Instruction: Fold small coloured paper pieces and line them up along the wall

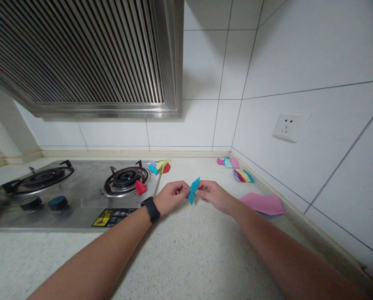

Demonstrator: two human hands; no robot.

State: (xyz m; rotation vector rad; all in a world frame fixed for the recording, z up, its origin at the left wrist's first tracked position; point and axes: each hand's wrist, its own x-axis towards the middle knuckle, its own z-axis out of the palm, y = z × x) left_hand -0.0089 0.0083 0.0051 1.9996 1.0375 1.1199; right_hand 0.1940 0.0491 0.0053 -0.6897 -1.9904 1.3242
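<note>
One blue paper piece (194, 191), which we hold above the counter (186, 258). Our left hand (173, 195): fingers pinched on its left edge. Our right hand (214, 195): fingers pinched on its right edge. One red paper piece (140, 187), on the steel hob (83, 210).

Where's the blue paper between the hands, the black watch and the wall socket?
Blue paper (193, 191): head view, its middle.
Black watch (151, 210): head view, its strap.
Wall socket (291, 128): head view, its faceplate.

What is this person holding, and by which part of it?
A small blue paper piece: the left hand pinches it at its left edge, the right hand at its right edge.
</note>
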